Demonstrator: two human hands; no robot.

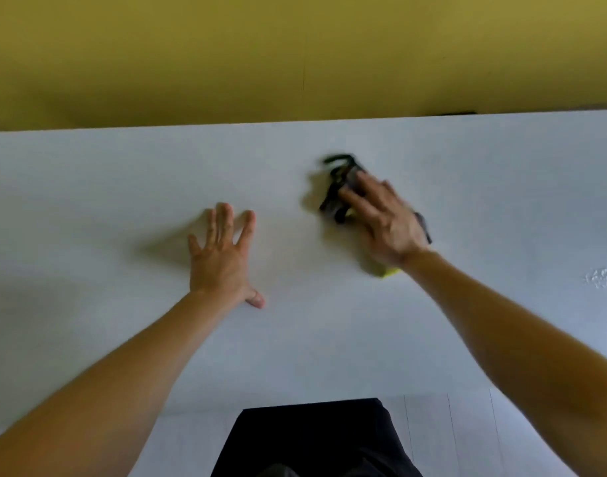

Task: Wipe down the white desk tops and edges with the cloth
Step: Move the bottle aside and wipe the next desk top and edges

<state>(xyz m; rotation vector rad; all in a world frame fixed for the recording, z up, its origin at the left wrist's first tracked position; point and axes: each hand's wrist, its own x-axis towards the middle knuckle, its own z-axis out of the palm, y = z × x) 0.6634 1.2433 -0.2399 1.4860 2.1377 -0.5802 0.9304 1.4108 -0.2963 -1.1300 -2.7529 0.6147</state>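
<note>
The white desk top (123, 187) fills the middle of the view. My left hand (222, 259) lies flat on it with fingers spread, holding nothing. My right hand (384, 218) presses a cloth (340, 187) against the desk further right. The cloth is dark with a yellow corner showing below my wrist, and it is blurred. My fingers lie fairly straight over the cloth, most of which is hidden under my palm.
A yellow-green partition (295, 56) rises behind the desk's far edge. A small wet or shiny patch (603, 277) sits on the desk at the right. My dark clothing (312, 442) shows below the near edge, over a pale floor.
</note>
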